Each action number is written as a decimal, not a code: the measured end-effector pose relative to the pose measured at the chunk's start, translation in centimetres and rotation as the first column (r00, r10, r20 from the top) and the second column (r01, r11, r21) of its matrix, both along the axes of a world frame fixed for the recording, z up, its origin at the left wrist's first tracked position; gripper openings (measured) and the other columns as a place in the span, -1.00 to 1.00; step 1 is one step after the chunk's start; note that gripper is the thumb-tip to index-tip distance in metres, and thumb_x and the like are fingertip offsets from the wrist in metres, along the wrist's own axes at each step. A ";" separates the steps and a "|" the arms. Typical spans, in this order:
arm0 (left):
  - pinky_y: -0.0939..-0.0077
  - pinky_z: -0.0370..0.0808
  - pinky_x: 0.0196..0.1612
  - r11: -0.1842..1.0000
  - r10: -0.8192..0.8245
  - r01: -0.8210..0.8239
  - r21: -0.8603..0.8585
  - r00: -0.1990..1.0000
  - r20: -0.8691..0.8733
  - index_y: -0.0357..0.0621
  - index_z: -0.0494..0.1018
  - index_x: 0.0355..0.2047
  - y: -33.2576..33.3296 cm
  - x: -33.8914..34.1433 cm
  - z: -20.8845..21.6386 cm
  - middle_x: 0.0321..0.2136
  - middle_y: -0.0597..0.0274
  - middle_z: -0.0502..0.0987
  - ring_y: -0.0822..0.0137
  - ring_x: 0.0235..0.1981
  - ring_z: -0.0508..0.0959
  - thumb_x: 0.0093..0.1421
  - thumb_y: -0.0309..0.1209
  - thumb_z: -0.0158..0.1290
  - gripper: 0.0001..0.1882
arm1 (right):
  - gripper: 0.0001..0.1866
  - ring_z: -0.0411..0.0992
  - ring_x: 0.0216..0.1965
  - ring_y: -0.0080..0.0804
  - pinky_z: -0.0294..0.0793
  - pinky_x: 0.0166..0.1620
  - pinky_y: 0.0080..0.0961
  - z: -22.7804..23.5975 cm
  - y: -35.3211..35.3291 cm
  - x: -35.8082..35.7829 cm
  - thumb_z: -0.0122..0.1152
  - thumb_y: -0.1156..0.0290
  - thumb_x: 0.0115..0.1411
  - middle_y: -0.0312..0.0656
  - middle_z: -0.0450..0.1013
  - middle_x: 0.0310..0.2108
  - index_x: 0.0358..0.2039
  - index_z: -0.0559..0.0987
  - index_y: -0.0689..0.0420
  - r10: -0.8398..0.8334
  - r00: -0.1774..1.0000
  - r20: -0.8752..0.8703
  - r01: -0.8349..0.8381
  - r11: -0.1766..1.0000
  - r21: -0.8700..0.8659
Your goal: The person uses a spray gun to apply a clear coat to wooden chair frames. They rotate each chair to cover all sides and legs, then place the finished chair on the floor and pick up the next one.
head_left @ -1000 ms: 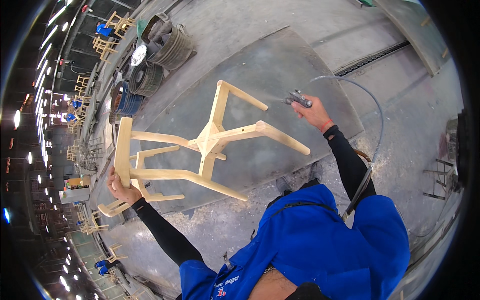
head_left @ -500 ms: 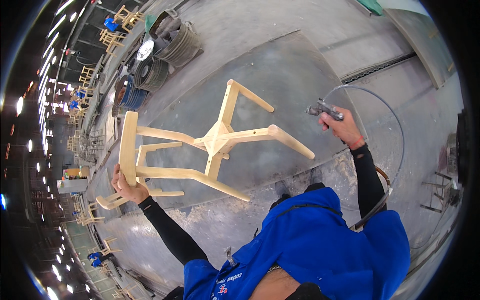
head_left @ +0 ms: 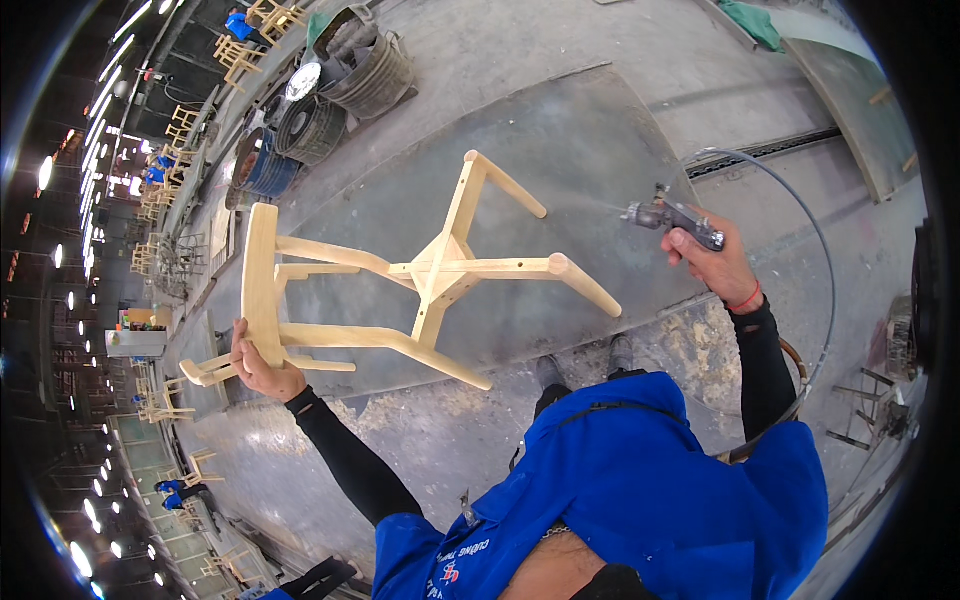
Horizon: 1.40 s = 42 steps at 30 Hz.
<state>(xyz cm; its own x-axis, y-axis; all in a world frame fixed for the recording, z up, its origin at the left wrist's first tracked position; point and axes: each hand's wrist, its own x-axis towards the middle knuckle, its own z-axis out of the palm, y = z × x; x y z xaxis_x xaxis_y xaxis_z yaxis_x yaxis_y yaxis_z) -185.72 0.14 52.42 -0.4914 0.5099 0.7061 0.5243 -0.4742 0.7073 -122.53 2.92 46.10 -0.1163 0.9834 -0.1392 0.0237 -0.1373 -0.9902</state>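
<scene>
A pale wooden chair frame without a seat is tilted in front of me, its legs pointing away to the right. My left hand grips the lower end of its curved backrest, fingers behind and thumb in front. To the right of the frame, my right hand is wrapped round a dark metal spray gun. Its nozzle faces left toward the chair legs, apart from them, and a thin pale mist leaves it. A grey hose loops from the gun side past my right arm.
Beneath the frame lies a dark grey sheet on the floor. Metal drums stand at the far left, with wooden chairs and people beyond. A large panel leans at the far right; a small dark stool stands nearer.
My right hand and the spray gun have moved to the right, and mist now shows at the nozzle. The chair frame has shifted slightly. Another person's dark-clad leg appears at the lower left.
</scene>
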 end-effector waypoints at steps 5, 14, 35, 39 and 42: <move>0.11 0.39 0.29 1.000 0.013 -0.013 -0.021 1.000 0.015 -0.35 0.42 -0.02 0.6 -1.0 0.0 0.08 -0.05 0.55 0.06 0.21 0.47 0.42 -0.26 -0.01 -0.65 | -0.52 0.46 -0.39 -0.70 0.30 -0.50 -0.76 0.3 -3.7 2.0 0.28 0.19 0.39 -0.29 0.58 -0.32 0.19 0.56 0.22 -0.101 0.995 0.014 0.101 0.994 0.052; 0.24 0.60 -0.02 0.988 0.100 -0.122 -0.099 0.973 -0.209 -0.28 0.60 -0.10 6.8 -5.6 1.8 -0.10 0.22 0.50 0.21 -0.07 0.62 0.35 -0.26 0.07 -0.68 | -0.53 0.48 -0.44 -0.69 0.26 -0.58 -0.77 0.5 -14.2 8.1 0.26 0.19 0.39 -0.27 0.60 -0.34 0.17 0.56 0.24 -0.111 0.993 -0.050 0.104 0.988 -0.118; 0.23 0.49 0.07 0.978 -0.075 0.077 -0.196 0.997 0.022 -0.40 0.51 0.01 19.4 -9.1 0.4 -0.11 -0.01 0.58 0.13 -0.04 0.57 0.46 0.11 -0.13 -0.32 | -0.46 0.60 -0.26 -0.45 0.59 -0.14 -0.48 2.4 -29.2 -7.8 0.46 0.50 0.17 -0.10 0.64 -0.24 0.16 0.56 0.34 -0.487 0.870 0.079 0.438 0.835 0.332; 0.23 0.45 0.06 0.987 -0.066 0.050 -0.154 0.993 -0.101 -0.41 0.53 -0.14 18.9 -6.8 0.8 -0.16 -0.03 0.59 0.13 -0.08 0.56 0.43 0.16 -0.09 -0.30 | -0.41 0.66 -0.22 -0.40 0.59 -0.11 -0.47 4.3 -27.9 -14.0 0.49 0.57 0.09 -0.04 0.66 -0.18 0.17 0.57 0.29 -0.467 0.853 0.233 0.301 0.805 0.511; 0.23 0.42 0.07 0.982 -0.131 0.124 -0.144 0.991 -0.038 -0.42 0.52 -0.11 19.5 -6.3 0.8 -0.17 -0.04 0.60 0.11 -0.10 0.56 0.38 0.20 -0.04 -0.27 | -0.44 0.66 -0.22 -0.41 0.57 -0.11 -0.50 3.5 -28.5 -17.0 0.46 0.54 0.13 -0.03 0.66 -0.18 0.18 0.58 0.23 -0.514 0.793 0.325 0.328 0.811 0.484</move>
<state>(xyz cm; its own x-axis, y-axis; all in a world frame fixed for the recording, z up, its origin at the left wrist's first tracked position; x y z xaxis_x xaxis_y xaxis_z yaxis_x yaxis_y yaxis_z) -192.03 19.64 53.19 -0.3836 0.6623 0.6436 0.5002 -0.4368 0.7477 -139.49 -25.53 49.55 0.3012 0.8963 0.3254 0.4818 0.1515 -0.8631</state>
